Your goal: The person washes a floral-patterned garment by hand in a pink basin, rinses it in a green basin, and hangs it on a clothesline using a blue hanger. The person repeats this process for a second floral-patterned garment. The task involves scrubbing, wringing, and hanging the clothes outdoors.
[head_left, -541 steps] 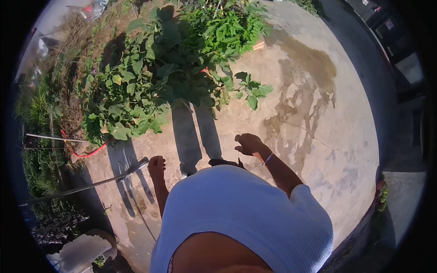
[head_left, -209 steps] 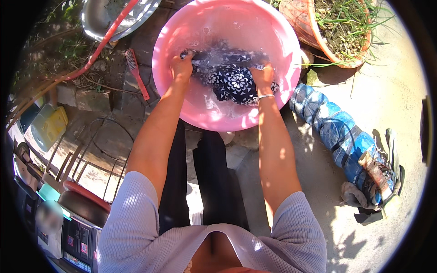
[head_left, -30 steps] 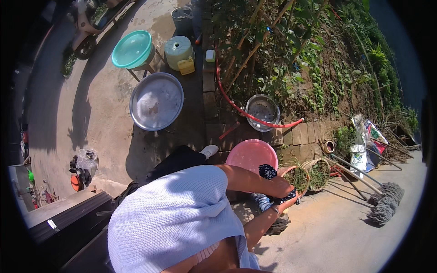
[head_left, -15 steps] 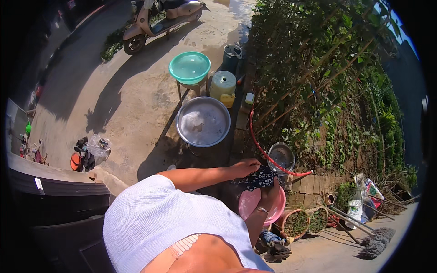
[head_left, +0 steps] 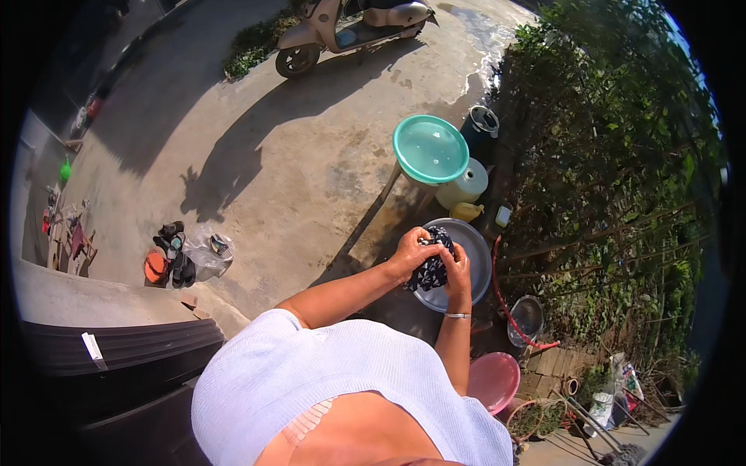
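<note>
Left grip (head_left: 409, 256) and right grip (head_left: 459, 272) clamp the black-and-white patterned cloth (head_left: 430, 275) between them; holding it bunched over the metal basin (head_left: 476, 256) beneath should best catch drips.

Upper garment: pale lavender-blue, ribbed-knit, short-sleeved top (head_left: 334, 349), centred at 6 o'clock; fabric nearly white in direct sun. Fine rib lines run through the knit. Neckline wide and rounded, edged by a plain narrow band (head_left: 388, 384). Left sleeve (head_left: 268, 330), between 7 and 8 o'clock, ends on the upper arm. Inside the neckline, between 6 and 7 o'clock: pale pinkish, pleated-looking strip of undergarment (head_left: 309, 422). Right wrist, between 4 and 5 o'clock: thin silver-coloured band bracelet (head_left: 458, 315). Left hand (head_left: 409, 253) and right hand (head_left: 458, 272) bare.
</note>
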The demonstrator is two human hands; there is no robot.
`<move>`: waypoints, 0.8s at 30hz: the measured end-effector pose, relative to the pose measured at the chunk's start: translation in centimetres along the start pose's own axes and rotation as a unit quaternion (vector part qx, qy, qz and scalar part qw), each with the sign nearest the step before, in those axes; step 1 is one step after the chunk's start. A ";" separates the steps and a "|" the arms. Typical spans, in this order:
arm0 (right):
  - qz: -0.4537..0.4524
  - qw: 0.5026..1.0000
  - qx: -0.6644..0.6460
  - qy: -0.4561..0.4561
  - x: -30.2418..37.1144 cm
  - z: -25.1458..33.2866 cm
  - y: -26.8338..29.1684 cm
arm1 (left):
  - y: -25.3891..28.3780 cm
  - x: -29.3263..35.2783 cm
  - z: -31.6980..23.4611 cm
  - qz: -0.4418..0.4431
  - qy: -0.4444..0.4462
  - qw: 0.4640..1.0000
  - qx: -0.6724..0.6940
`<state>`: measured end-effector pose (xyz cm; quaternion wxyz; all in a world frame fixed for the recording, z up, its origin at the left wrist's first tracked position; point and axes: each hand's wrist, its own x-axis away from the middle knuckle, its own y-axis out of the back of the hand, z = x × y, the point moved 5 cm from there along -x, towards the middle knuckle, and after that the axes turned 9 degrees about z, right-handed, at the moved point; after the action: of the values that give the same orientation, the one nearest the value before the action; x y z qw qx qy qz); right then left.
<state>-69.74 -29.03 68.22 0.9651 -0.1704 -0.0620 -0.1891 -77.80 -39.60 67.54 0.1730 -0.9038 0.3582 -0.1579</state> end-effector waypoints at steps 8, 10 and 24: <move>-0.085 0.970 0.046 0.222 -14.6 4.8 -1.8 | 8.6 -11.9 -9.4 0.075 -0.008 0.977 0.199; -0.123 0.968 -0.043 0.213 -17.7 5.3 -0.9 | 9.0 -14.8 -11.6 0.070 0.021 0.966 0.249; -0.385 0.899 0.192 0.082 -41.0 -5.6 18.5 | 16.3 -48.2 -6.4 0.010 0.073 0.997 0.017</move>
<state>-100.04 -0.82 49.77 0.8326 0.0713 -0.0785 -0.5437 -123.51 -18.19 58.45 0.1634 -0.8830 0.3766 -0.2276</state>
